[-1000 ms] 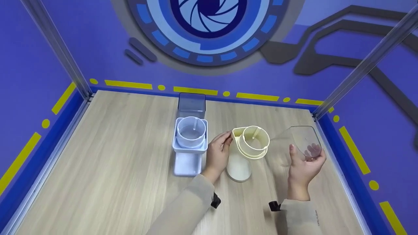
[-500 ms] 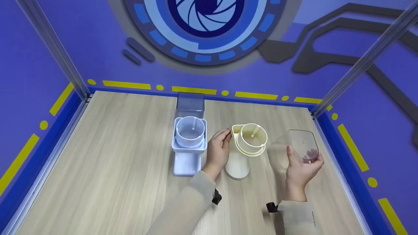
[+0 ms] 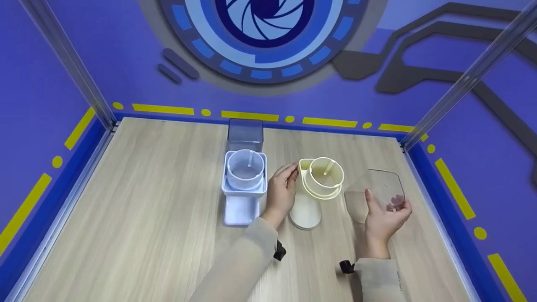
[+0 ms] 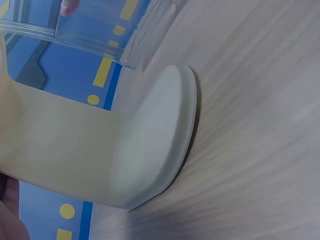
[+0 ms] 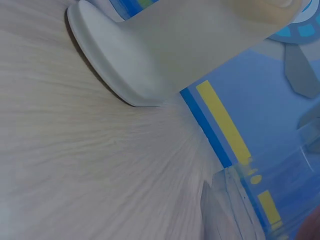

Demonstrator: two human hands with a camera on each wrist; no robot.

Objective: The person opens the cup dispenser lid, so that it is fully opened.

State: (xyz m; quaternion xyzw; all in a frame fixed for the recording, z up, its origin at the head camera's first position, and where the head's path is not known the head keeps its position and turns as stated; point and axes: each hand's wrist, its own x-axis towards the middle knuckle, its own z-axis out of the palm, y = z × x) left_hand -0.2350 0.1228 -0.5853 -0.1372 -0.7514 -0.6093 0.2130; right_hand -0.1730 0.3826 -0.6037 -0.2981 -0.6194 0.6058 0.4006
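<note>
In the head view a cream stand (image 3: 305, 214) with a rounded foot and a round cream cup (image 3: 326, 173) at its top stands right of the middle. My left hand (image 3: 280, 195) grips the stand's upper left side; some fingertips are hidden behind it. To the right, my right hand (image 3: 385, 221) holds a see-through container (image 3: 377, 184) between thumb and fingers, its fingertips showing through the wall. The left wrist view shows the container (image 4: 100, 42) with its lower edge close over the table, beside the stand's foot (image 4: 160, 135).
Left of my left hand stands a similar pale blue stand (image 3: 242, 211) with a round blue cup (image 3: 246, 171). A smoky see-through container (image 3: 245, 130) sits behind it. Blue printed walls (image 3: 201, 92) with metal posts (image 3: 86, 79) enclose the wooden table (image 3: 147, 201).
My right hand has brought the see-through container a little left and nearer to me, towards the cream stand. My left hand stays at the stand's side.
</note>
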